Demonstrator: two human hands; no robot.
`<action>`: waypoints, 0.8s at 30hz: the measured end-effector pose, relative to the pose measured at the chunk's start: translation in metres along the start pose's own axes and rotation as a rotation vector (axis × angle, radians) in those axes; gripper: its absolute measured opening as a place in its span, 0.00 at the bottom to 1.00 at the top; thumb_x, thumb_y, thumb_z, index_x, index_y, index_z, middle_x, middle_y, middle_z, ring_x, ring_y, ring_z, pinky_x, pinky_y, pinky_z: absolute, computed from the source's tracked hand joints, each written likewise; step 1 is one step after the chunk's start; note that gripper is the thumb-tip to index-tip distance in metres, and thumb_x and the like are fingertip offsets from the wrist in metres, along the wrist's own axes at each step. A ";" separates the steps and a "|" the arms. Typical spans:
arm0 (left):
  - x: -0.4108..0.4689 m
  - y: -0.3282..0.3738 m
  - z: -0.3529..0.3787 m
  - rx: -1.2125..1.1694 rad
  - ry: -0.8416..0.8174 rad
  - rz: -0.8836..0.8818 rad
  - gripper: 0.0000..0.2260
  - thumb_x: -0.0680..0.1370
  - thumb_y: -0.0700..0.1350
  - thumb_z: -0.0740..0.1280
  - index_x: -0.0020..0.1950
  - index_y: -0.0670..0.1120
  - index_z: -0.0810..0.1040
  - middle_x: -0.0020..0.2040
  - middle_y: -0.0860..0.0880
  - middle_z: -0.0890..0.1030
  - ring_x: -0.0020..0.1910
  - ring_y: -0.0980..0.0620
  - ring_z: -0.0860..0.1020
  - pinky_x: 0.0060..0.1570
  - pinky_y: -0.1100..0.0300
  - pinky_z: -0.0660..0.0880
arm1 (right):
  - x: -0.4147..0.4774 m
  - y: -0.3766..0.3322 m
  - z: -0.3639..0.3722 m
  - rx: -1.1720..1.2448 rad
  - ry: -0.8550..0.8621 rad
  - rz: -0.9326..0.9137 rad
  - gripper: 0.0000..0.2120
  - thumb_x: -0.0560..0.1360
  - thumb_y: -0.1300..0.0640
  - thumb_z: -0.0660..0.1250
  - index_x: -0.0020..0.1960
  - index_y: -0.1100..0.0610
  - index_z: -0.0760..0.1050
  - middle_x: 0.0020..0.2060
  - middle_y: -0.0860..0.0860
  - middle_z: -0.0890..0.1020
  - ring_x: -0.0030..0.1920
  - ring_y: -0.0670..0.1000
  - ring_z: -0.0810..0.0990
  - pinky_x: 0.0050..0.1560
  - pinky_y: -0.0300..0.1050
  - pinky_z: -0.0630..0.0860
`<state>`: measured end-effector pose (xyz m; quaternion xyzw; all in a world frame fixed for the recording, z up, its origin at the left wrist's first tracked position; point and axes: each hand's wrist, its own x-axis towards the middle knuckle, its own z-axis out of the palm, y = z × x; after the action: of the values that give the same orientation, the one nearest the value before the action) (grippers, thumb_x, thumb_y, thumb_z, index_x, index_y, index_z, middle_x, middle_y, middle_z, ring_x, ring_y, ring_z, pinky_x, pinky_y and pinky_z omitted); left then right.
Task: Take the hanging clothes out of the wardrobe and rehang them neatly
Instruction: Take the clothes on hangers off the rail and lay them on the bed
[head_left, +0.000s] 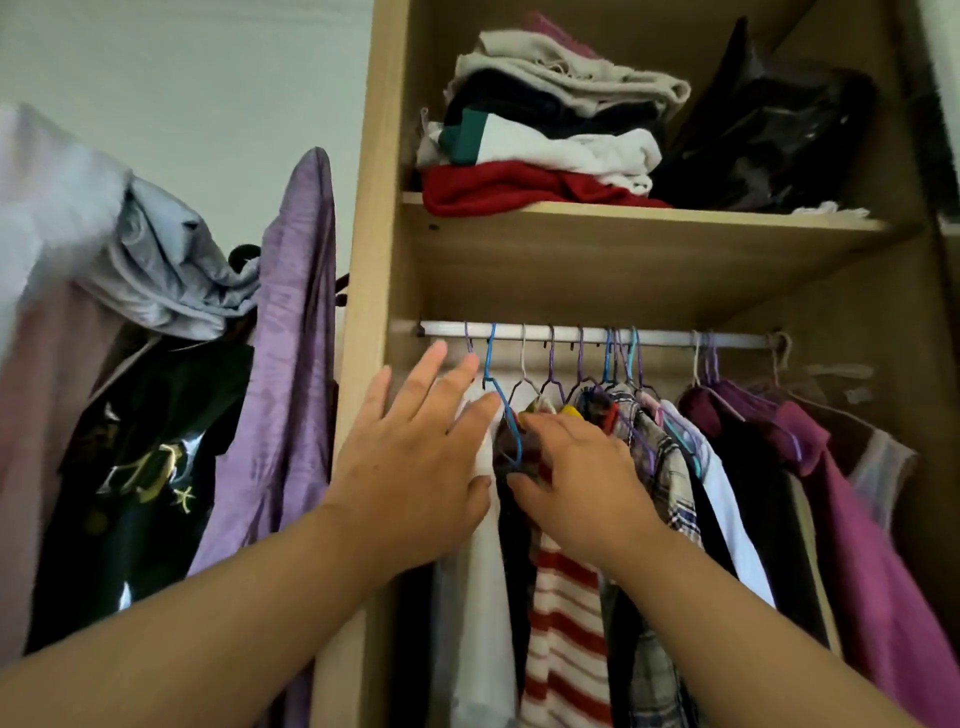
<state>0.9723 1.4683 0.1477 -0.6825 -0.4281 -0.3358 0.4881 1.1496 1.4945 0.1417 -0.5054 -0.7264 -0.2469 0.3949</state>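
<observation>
Wardrobe (363, 260) | left hand (415, 457) spread flat on white garment (483, 597) | right hand (576, 478) pinches dark garment (525, 464)

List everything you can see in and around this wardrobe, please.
wardrobe: one, light wood, middle and right.
shelf: one, light wood, above the rail.
rail: one, silvery, under the shelf.
hangers: about a dozen, blue, purple and white, on the rail.
hanging clothes: many, mixed colours, packed along the rail.
folded clothes: one pile, red, white, black and beige, on the shelf.
bag: one, black, right of the pile.
loose clothes: several, purple, grey and black, outside the wardrobe's left side.
left hand: fingers straight, presses on a white garment.
right hand: grips a dark garment.
</observation>
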 end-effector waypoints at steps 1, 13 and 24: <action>0.006 -0.007 0.000 0.002 0.010 -0.020 0.29 0.65 0.57 0.64 0.65 0.49 0.76 0.71 0.44 0.70 0.72 0.42 0.64 0.64 0.39 0.65 | 0.006 -0.003 0.002 0.005 -0.008 0.010 0.30 0.72 0.43 0.64 0.72 0.49 0.63 0.67 0.48 0.70 0.68 0.51 0.66 0.69 0.53 0.62; 0.026 -0.033 0.022 0.068 0.123 -0.186 0.34 0.68 0.55 0.61 0.72 0.41 0.68 0.74 0.38 0.63 0.74 0.36 0.58 0.70 0.43 0.57 | 0.086 0.003 0.036 0.131 -0.163 0.247 0.08 0.77 0.55 0.61 0.53 0.60 0.71 0.41 0.53 0.73 0.56 0.60 0.74 0.48 0.44 0.68; 0.025 -0.031 0.024 0.095 0.094 -0.222 0.34 0.69 0.55 0.55 0.72 0.41 0.68 0.74 0.41 0.65 0.75 0.38 0.58 0.69 0.44 0.61 | 0.117 0.005 0.052 -0.088 -0.225 0.334 0.12 0.77 0.63 0.57 0.57 0.63 0.75 0.56 0.58 0.78 0.57 0.58 0.77 0.52 0.46 0.73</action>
<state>0.9551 1.5023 0.1746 -0.5903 -0.4932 -0.3988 0.4993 1.1169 1.5989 0.2081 -0.6599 -0.6605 -0.1516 0.3244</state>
